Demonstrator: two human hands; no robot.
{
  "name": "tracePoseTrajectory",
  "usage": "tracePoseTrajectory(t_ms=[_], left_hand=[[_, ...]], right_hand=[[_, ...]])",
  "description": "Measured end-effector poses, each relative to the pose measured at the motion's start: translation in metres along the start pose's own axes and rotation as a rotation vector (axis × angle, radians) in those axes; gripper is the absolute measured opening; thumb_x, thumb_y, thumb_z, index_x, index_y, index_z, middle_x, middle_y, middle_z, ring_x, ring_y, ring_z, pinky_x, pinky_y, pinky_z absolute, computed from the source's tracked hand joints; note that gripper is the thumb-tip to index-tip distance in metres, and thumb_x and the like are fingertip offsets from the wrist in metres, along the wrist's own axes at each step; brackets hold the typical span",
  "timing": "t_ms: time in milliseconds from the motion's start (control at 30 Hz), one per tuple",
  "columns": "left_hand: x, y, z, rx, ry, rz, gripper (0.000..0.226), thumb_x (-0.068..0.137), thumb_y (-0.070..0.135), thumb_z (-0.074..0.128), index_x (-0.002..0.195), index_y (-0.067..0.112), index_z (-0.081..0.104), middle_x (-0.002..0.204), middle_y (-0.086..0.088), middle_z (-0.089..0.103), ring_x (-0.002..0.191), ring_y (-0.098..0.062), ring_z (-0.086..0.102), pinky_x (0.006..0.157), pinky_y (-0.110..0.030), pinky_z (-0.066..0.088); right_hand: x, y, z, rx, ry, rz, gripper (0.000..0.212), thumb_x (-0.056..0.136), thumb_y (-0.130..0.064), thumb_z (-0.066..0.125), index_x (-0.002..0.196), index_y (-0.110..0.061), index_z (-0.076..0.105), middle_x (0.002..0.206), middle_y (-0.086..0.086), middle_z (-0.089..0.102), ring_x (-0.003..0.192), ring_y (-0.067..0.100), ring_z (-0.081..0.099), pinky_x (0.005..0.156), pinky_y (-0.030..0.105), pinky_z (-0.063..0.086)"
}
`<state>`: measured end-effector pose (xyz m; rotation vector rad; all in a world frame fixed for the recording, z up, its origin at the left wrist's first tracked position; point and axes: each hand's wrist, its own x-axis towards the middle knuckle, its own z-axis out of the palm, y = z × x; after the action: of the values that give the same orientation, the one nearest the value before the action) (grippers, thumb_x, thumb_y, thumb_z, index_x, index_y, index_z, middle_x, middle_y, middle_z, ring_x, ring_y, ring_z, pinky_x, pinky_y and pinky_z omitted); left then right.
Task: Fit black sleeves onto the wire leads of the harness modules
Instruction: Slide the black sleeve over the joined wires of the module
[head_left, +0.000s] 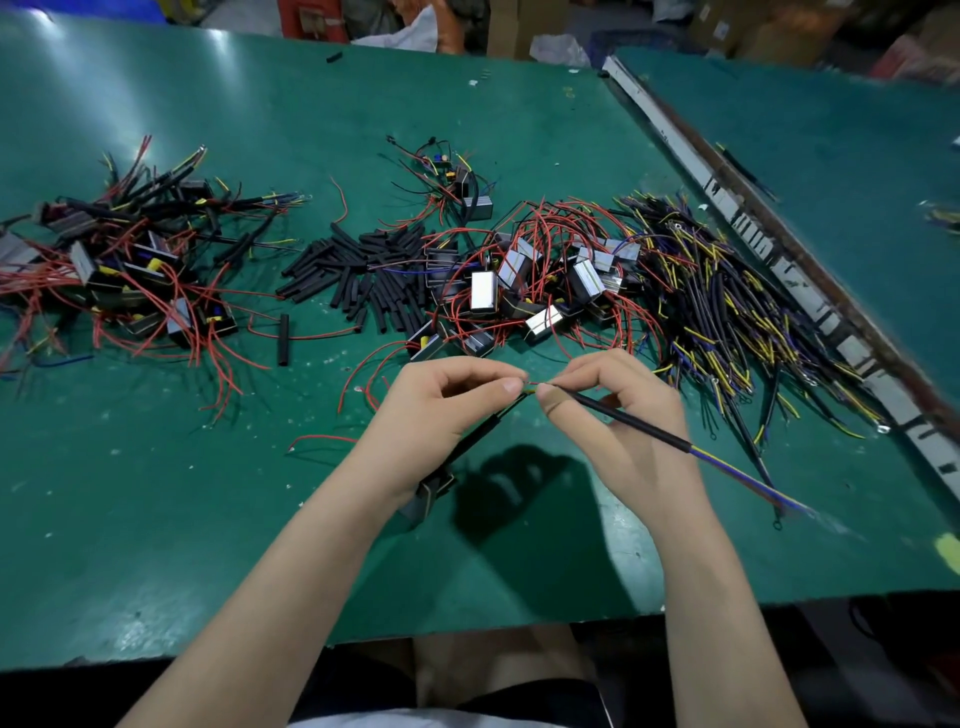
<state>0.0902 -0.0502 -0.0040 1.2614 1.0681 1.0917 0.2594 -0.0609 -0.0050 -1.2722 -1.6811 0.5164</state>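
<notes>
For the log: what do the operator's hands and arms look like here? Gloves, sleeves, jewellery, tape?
Both arms are bare from the bottom of the frame to the wrists: no sleeves show. The left hand and right hand are ungloved, with no rings, watch or wristband visible. The one addition is what looks like a tan adhesive strip wrapped round the right thumb. Fingernails are short and unpainted.

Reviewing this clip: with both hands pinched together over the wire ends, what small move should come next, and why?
Probably feed the red lead into the mouth of the black sleeve. The left hand pinches the lead tip right at the sleeve end that the right hand holds, so they look aligned but not clearly joined.
</notes>
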Motion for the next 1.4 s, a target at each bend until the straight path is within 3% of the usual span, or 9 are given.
tracePoseTrajectory(t_ms=[167,333,433,500,600,733,900,1167,1400], left_hand=[[-0.001,0.0,-0.005,0.136,-0.025,0.098,0.017,0.082,0.013,0.071,0.08,0.029,0.073,0.075,0.009,0.069,0.07,0.001,0.058,0.07,-0.01,0.044],[-0.001,-0.002,-0.002,0.517,0.09,0.379,0.016,0.083,0.005,0.069,0.086,0.021,0.073,0.075,-0.001,0.058,0.071,-0.007,0.051,0.07,-0.017,0.041],[-0.001,-0.002,-0.002,0.523,0.071,0.359,0.015,0.084,0.009,0.069,0.09,0.022,0.073,0.076,0.003,0.057,0.07,-0.007,0.051,0.07,-0.016,0.04],[-0.001,-0.001,-0.004,0.519,0.047,0.307,0.017,0.087,0.017,0.066,0.101,0.027,0.07,0.082,0.008,0.059,0.074,-0.006,0.052,0.072,-0.011,0.038],[-0.005,0.0,-0.004,0.599,0.178,0.377,0.02,0.09,0.027,0.061,0.11,0.024,0.064,0.095,0.008,0.054,0.086,-0.004,0.052,0.079,-0.008,0.035],[-0.015,-0.005,0.005,0.808,0.309,0.367,0.026,0.079,0.047,0.065,0.092,0.025,0.066,0.104,0.003,0.049,0.099,-0.021,0.049,0.084,-0.036,0.038],[-0.021,-0.011,0.018,0.982,0.314,0.316,0.028,0.072,0.041,0.077,0.097,0.028,0.071,0.122,-0.006,0.054,0.113,-0.032,0.043,0.084,-0.042,0.035],[-0.022,-0.01,0.031,1.006,0.419,0.332,0.014,0.073,0.037,0.073,0.079,0.025,0.072,0.119,-0.003,0.058,0.111,-0.024,0.036,0.078,-0.037,0.03],[-0.028,-0.016,0.026,0.76,0.332,0.372,0.024,0.085,0.05,0.052,0.088,0.036,0.07,0.121,0.005,0.052,0.114,-0.014,0.031,0.083,-0.027,0.018]], right_hand=[[-0.003,-0.004,0.002,0.156,0.02,0.167,0.012,0.075,-0.022,0.071,0.065,-0.025,0.064,0.077,-0.011,0.064,0.081,0.005,0.059,0.079,0.019,0.042],[-0.001,-0.008,0.01,0.282,0.033,0.397,0.017,0.068,-0.026,0.07,0.063,-0.011,0.066,0.066,-0.001,0.064,0.074,0.008,0.058,0.074,0.026,0.044],[0.003,-0.011,0.011,0.319,0.065,0.456,0.02,0.064,-0.029,0.062,0.063,-0.009,0.066,0.071,0.005,0.068,0.071,0.003,0.058,0.068,0.012,0.044],[0.005,-0.011,0.01,0.325,0.043,0.462,0.016,0.069,-0.029,0.065,0.061,-0.015,0.066,0.067,-0.002,0.067,0.067,-0.001,0.056,0.063,0.007,0.042],[0.006,-0.01,0.007,0.382,-0.004,0.419,0.016,0.085,-0.017,0.069,0.07,-0.02,0.066,0.066,-0.012,0.068,0.068,-0.004,0.06,0.062,0.006,0.043],[0.008,-0.011,0.008,0.401,0.008,0.402,0.012,0.089,-0.019,0.065,0.077,-0.017,0.065,0.067,-0.013,0.068,0.068,-0.003,0.061,0.062,0.006,0.042],[0.012,-0.016,0.01,0.391,-0.005,0.417,0.021,0.092,-0.023,0.06,0.072,-0.019,0.064,0.061,-0.015,0.065,0.063,-0.005,0.058,0.058,0.005,0.04],[0.013,-0.019,0.01,0.437,0.029,0.514,0.023,0.091,-0.026,0.062,0.073,-0.012,0.063,0.054,-0.009,0.06,0.049,-0.002,0.051,0.047,0.007,0.037],[0.008,-0.017,0.011,0.456,0.108,0.526,0.021,0.09,-0.025,0.064,0.072,-0.014,0.064,0.056,-0.009,0.064,0.051,-0.003,0.055,0.049,0.007,0.039]])
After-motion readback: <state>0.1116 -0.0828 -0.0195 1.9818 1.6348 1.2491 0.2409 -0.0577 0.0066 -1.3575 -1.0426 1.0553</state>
